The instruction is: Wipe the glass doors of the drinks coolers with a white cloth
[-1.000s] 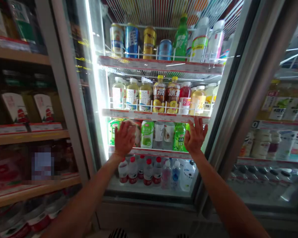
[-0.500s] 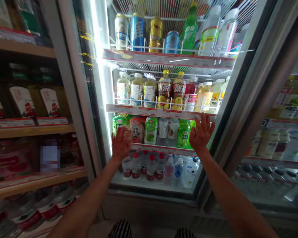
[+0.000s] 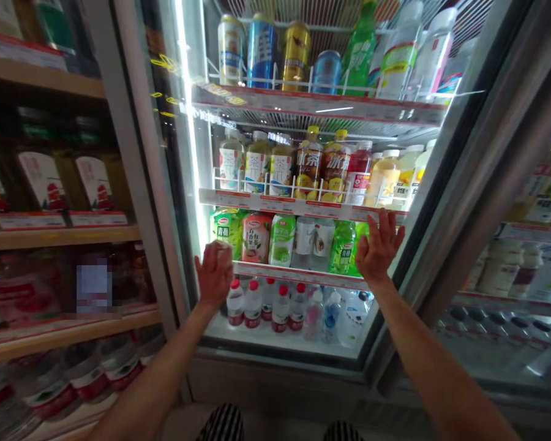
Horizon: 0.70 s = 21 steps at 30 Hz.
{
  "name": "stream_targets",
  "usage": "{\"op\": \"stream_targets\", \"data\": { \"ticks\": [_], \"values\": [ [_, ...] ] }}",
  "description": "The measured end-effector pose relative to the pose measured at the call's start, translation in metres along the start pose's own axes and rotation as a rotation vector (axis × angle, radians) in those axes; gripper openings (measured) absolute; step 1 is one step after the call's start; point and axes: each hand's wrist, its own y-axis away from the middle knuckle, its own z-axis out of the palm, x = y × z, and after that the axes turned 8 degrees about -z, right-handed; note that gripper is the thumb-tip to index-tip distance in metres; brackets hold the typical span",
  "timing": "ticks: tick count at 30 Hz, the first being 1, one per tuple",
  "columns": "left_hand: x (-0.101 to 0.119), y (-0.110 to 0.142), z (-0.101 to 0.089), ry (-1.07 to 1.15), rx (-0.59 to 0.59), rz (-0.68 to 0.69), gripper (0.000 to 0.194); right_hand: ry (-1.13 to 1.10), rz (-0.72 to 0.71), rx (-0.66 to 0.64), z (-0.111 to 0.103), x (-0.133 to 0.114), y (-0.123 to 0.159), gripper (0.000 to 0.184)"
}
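Observation:
I face a lit drinks fridge [image 3: 183, 184] with several wire shelves. My left hand [image 3: 215, 274] is at the left end of the third shelf [image 3: 298, 275], just below a green-labelled bottle [image 3: 226, 228]. Its fingers are curled, with a small pale thing at their tips that I cannot make out. My right hand [image 3: 380, 246] is open with fingers spread upward. It is at the right end of the same shelf, beside a green bottle [image 3: 342, 247] and under the price strip [image 3: 303, 207] of the shelf above. A pink-labelled bottle [image 3: 256, 238] stands between my hands.
Cans and tall bottles [image 3: 298, 55] fill the top shelf, tea bottles [image 3: 280, 168] the second, red-capped water bottles [image 3: 261, 303] the bottom. A wooden shelf unit [image 3: 59, 236] with goods stands to the left. A metal door frame [image 3: 477, 165] and a second fridge [image 3: 523, 263] are to the right.
My left hand has slid down and left, off the pink-labelled bottle toward the shelf's left end. My right hand has stayed by the right end. The view has shifted slightly right.

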Motion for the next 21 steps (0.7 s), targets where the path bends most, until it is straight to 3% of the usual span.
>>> {"op": "stream_targets", "data": {
  "ticks": [2, 4, 8, 10, 11, 15, 17, 19, 21],
  "values": [
    [-0.011, 0.002, -0.005, -0.025, 0.086, -0.129, 0.054, 0.002, 0.008, 0.012, 0.001, -0.001, -0.001, 0.047],
    [0.003, 0.002, 0.001, -0.024, 0.095, -0.150, 0.054, 0.006, 0.020, 0.011, 0.002, -0.002, -0.001, 0.046],
    [0.057, -0.004, 0.026, 0.031, -0.084, 0.162, 0.045, 0.001, 0.019, 0.005, 0.003, 0.000, 0.000, 0.047],
    [0.063, -0.008, 0.030, 0.043, -0.148, 0.300, 0.043, -0.009, -0.003, 0.009, 0.002, 0.002, 0.001, 0.048],
    [0.057, -0.009, 0.028, 0.040, -0.144, 0.305, 0.043, -0.014, -0.015, 0.010, 0.002, 0.002, 0.001, 0.048],
    [0.001, -0.012, 0.007, 0.005, 0.037, 0.039, 0.052, -0.014, -0.017, 0.005, 0.001, 0.002, 0.001, 0.048],
    [-0.015, -0.014, 0.000, -0.004, 0.122, -0.112, 0.055, -0.003, -0.001, 0.005, 0.002, 0.000, 0.000, 0.048],
    [-0.008, -0.019, 0.002, -0.002, 0.149, -0.188, 0.055, 0.008, 0.010, 0.005, 0.002, -0.001, 0.000, 0.047],
    [0.017, -0.026, 0.011, 0.013, 0.089, -0.110, 0.051, 0.009, 0.011, 0.012, 0.002, -0.001, 0.000, 0.047]
  ]
}}
